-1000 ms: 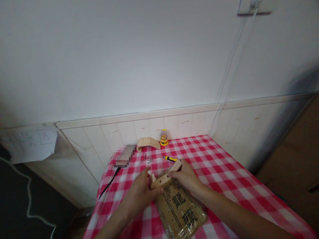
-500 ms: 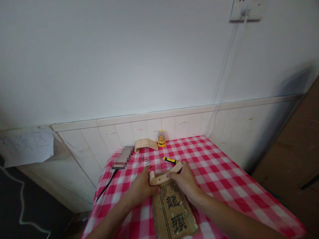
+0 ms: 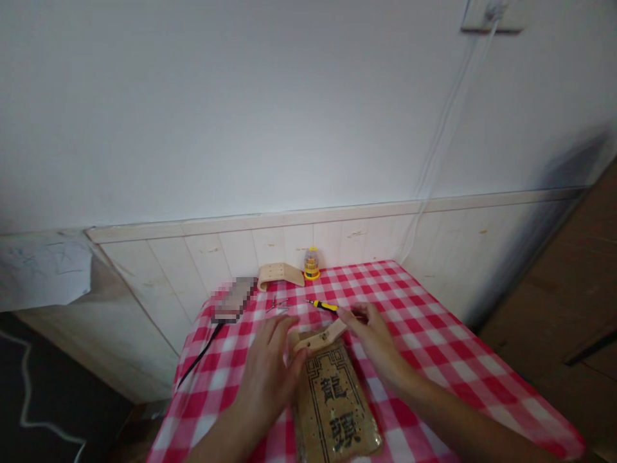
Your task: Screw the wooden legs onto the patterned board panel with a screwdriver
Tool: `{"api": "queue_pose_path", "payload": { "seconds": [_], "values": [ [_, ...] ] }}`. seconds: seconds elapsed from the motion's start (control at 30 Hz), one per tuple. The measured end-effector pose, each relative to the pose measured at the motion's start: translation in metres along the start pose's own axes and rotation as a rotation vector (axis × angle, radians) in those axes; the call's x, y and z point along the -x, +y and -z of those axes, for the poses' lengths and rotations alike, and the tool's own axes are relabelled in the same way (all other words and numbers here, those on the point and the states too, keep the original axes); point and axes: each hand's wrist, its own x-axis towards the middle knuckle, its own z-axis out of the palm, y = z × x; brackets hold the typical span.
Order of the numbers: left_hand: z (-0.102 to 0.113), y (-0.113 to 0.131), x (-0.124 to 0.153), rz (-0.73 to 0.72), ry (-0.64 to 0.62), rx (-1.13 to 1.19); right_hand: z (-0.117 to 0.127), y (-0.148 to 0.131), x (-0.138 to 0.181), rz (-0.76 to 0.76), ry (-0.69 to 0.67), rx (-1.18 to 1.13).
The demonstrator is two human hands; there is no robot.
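Note:
A bent strip of pale wood (image 3: 315, 341) with holes along its face lies across the far end of a flat brown board (image 3: 332, 402). Dark written characters and a line border mark the board, which has small holes. My left hand (image 3: 272, 363) is at the strip's left end, fingers apart, its thumb against or very near the wood. My right hand (image 3: 373, 337) has the strip's right end between thumb and fingers; the fingertips are partly hidden. Just beyond it lies a yellow and black screwdriver (image 3: 325, 307).
Several small screws (image 3: 278, 305) lie on the red checked tablecloth (image 3: 434, 360). Near the wall stand a curved wooden piece (image 3: 279, 274) and a clear container with a yellow base (image 3: 312, 265). A blurred-out flat object (image 3: 234, 299) with a black strap is at the left.
My left hand has loosened and its fingers have lifted apart. My right thumb has slid off the strip's middle toward its right end, uncovering a hole. The view has shifted slightly.

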Motion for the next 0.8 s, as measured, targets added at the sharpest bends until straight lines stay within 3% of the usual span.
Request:
{"api": "queue_pose_path", "payload": {
  "seconds": [0.13, 0.3, 0.5, 0.8],
  "values": [
    [-0.014, 0.030, 0.021, -0.371, -0.153, -0.058, 0.013, 0.005, -0.042, 0.167, -0.035, 0.100],
    [-0.030, 0.035, 0.021, -0.331, -0.249, -0.273, 0.014, 0.019, -0.084, 0.199, -0.233, 0.163],
    [-0.030, 0.030, 0.013, -0.380, -0.296, -0.378, 0.006, 0.044, -0.092, 0.203, -0.457, 0.255],
    [-0.043, 0.027, 0.009, -0.231, -0.225, -0.292, 0.003, 0.043, -0.086, 0.363, -0.511, 0.444]
  ]
}}
